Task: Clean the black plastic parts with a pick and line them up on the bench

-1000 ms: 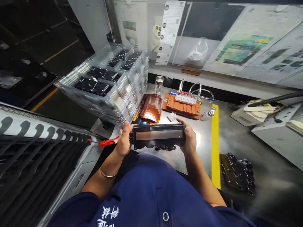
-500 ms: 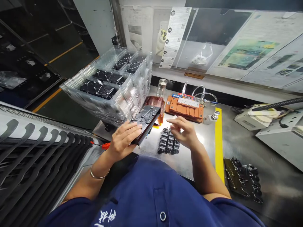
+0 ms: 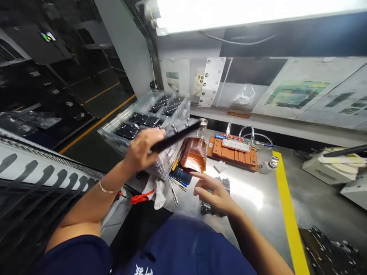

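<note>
My left hand (image 3: 143, 149) grips one end of a flat black plate-like part (image 3: 176, 135) with shiny studs on its upper face. The part is tilted and raised in front of the clear plastic trays (image 3: 114, 133), where similar black parts lie in compartments. My right hand (image 3: 215, 193) hovers over the bench, index finger stretched out and the others loosely bent, holding nothing. Beneath it sits a dark, ribbed part (image 3: 225, 185), mostly covered by the hand. A translucent brown-orange bin (image 3: 193, 152) stands between my hands.
An orange fixture (image 3: 233, 154) with metal hoses is at the back, beside a glass jar (image 3: 202, 130). Pens (image 3: 173, 191), a white glove (image 3: 159, 194) and a red-handled tool (image 3: 142, 197) lie front left. Yellow tape (image 3: 286, 206) crosses the bench; more black parts (image 3: 329, 248) lie right.
My left hand has lifted the black part up toward the trays and tilted it. My right hand stays over the ribbed part, finger extended. The head view has tilted upward.
</note>
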`<state>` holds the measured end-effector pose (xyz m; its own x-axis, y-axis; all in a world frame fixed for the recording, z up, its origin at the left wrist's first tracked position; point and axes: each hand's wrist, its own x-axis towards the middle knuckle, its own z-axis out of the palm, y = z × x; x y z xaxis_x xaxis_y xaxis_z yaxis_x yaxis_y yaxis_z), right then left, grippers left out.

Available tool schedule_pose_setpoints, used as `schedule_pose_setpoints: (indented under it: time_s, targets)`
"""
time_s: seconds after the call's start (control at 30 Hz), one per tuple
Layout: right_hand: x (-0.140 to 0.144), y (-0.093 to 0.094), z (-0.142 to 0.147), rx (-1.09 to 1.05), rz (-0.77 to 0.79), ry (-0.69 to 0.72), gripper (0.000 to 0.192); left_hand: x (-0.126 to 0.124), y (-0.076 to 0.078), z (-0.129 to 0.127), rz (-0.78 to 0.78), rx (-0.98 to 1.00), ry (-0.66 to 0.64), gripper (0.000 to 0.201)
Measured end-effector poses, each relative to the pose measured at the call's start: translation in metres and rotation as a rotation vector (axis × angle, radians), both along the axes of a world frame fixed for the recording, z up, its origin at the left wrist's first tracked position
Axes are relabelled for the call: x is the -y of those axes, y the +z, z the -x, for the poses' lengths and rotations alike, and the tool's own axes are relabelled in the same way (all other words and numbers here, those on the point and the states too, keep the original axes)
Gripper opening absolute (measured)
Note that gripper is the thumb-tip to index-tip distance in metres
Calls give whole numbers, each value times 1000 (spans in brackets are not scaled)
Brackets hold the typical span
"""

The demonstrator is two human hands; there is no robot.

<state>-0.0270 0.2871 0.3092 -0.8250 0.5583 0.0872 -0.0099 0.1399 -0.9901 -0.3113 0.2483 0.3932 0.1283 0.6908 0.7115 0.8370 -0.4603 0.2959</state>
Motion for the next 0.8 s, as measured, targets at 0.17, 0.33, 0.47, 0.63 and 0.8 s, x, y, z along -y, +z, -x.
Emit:
schedule_pose_setpoints:
  time_s: [0.17,0.33,0.47,0.63,0.8]
  targets:
    - [-3,-18,-10,200,2,-197,45,-101,45,96,175,-21,642,46]
    - [11,-40,-8,317,-168,-175,46,-142,41,139,372,-107,714,36]
    - [1,-45,0,365,-280,-128,46,-130,34,134,399,-156,625,37]
    - [-27,-15,47,232,-546,-150,34,-72,20,81,376,-154,436,34]
    - [-60,28,144,-162,-1094,-212,24,7,-63,19,281,382,421,51]
